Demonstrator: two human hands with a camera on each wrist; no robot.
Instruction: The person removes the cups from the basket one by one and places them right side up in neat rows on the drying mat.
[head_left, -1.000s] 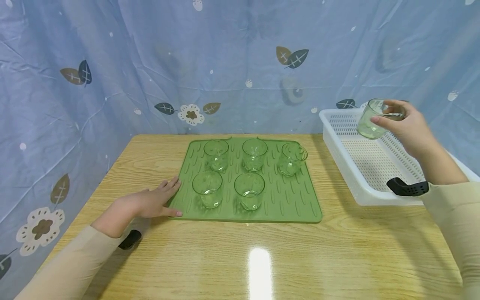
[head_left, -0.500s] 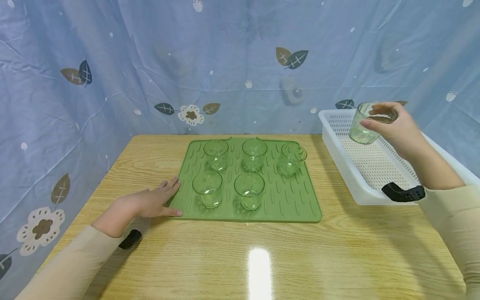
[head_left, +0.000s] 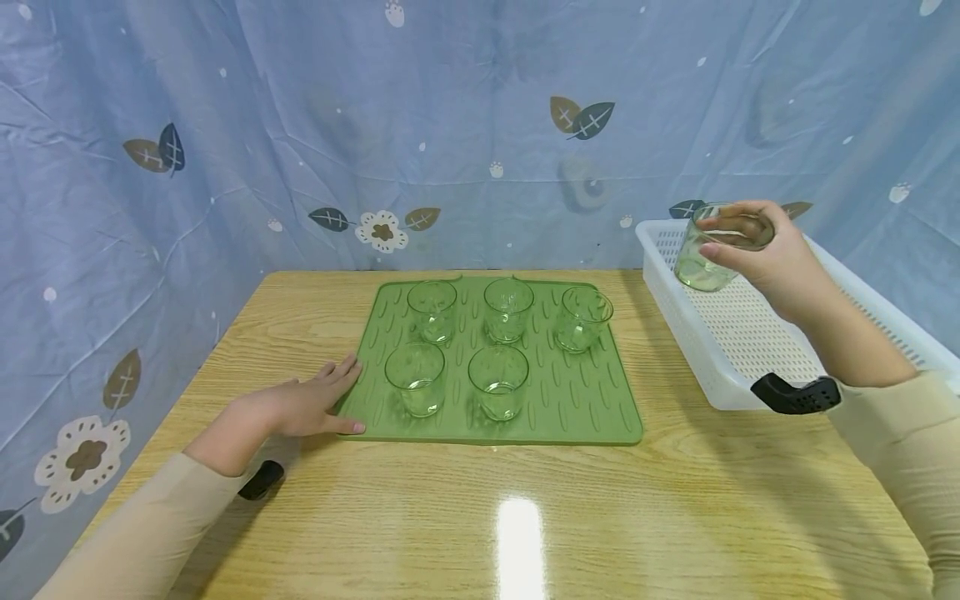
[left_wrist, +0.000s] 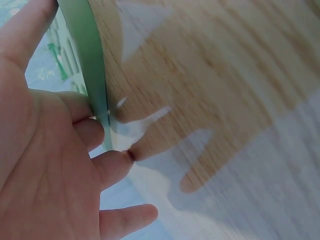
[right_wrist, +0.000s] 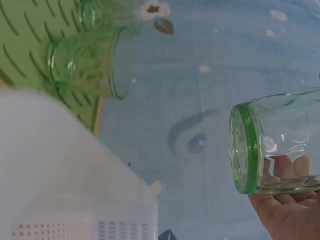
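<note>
My right hand (head_left: 780, 258) holds a clear greenish drinking glass (head_left: 703, 260) by its upper part, thumb on the near side and fingers behind. The glass is upright over the left wall of the white basket (head_left: 678, 333). In the right wrist view, the thick green base of the held glass (right_wrist: 246, 150) shows plainly. My left hand (head_left: 303, 404) lies with straightened fingers at the left edge of a green ribbed mat (head_left: 577, 408). Several like glasses stand upright on the mat: three in the back row, and a left glass (head_left: 416, 383) and a right glass (head_left: 500, 385) in front.
The basket has slotted walls and a perforated floor, and stands on the wooden table (head_left: 420, 508) to the right of the mat. A blue patterned curtain (head_left: 465, 125) hangs behind and along the left side. Each wrist carries a black camera strap.
My right hand has moved left with the glass, from over the basket's inside to its left wall. The left hand and the glasses on the mat stay put.
</note>
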